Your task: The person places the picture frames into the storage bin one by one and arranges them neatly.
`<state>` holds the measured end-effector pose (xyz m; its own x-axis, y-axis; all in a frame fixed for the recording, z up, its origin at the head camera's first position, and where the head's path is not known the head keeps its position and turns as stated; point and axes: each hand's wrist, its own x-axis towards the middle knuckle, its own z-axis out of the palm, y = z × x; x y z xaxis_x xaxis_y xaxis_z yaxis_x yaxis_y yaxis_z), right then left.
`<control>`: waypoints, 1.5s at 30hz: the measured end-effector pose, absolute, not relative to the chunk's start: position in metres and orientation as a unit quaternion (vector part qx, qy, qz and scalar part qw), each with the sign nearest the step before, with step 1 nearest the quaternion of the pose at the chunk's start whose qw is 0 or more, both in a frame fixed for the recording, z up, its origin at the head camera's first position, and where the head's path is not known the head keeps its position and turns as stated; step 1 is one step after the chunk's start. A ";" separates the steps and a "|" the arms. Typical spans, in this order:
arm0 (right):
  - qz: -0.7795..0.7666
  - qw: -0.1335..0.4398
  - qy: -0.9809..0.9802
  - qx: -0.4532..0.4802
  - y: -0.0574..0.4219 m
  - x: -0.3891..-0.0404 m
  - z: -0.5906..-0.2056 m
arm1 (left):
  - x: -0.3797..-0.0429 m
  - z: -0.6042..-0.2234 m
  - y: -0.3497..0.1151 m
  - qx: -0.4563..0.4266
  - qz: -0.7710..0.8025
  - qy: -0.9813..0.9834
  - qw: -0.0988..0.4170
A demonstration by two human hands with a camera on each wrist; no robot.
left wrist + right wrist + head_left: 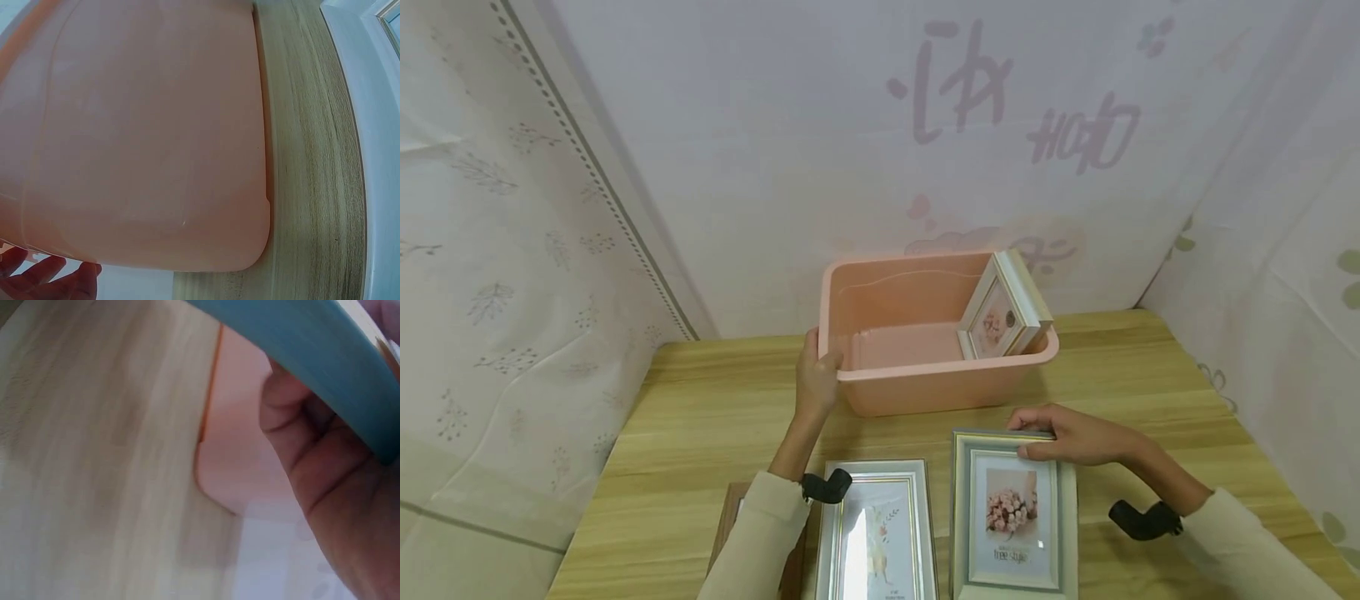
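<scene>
A pink plastic bin (917,390) stands at the back of the table, and my left hand (817,379) grips its rim at the left end. In the left wrist view, fingertips (87,275) show at the edge of the bin (156,137). My right hand (1075,435) pinches the upper right edge of a blue-grey picture frame (962,517) with a flower picture. Thumb and fingers lie on either side of that frame (312,356) in the right wrist view. A cream-coloured edge (1068,533) shows beneath it.
Light picture frames (1018,287) lean upright against the bin's right end. A silver-white frame (917,500) lies at the front middle, and a brown frame (793,567) is partly hidden by my left sleeve. Patterned cloth (760,167) hangs around the wooden table (700,417).
</scene>
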<state>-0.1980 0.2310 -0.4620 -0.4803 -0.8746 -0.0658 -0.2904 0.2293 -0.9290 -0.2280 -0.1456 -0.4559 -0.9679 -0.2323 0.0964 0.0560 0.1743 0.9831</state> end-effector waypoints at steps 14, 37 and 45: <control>-0.441 0.238 0.778 -0.380 0.232 -0.190 -0.422 | -0.228 -0.456 -0.147 0.059 -0.627 -0.768 0.119; -0.494 -0.033 0.762 -0.417 0.238 -0.192 -0.337 | -0.230 -0.455 -0.146 0.058 -0.629 -0.766 0.120; -0.506 -0.079 0.778 -0.363 0.236 -0.195 -0.319 | -0.231 -0.456 -0.145 0.066 -0.624 -0.769 0.124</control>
<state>-0.1949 0.2359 -0.3187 -0.7241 -0.4853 0.4901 -0.6449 0.2244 -0.7306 -0.2307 -0.1452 -0.4559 -0.9606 -0.2562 0.1081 0.0530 0.2131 0.9756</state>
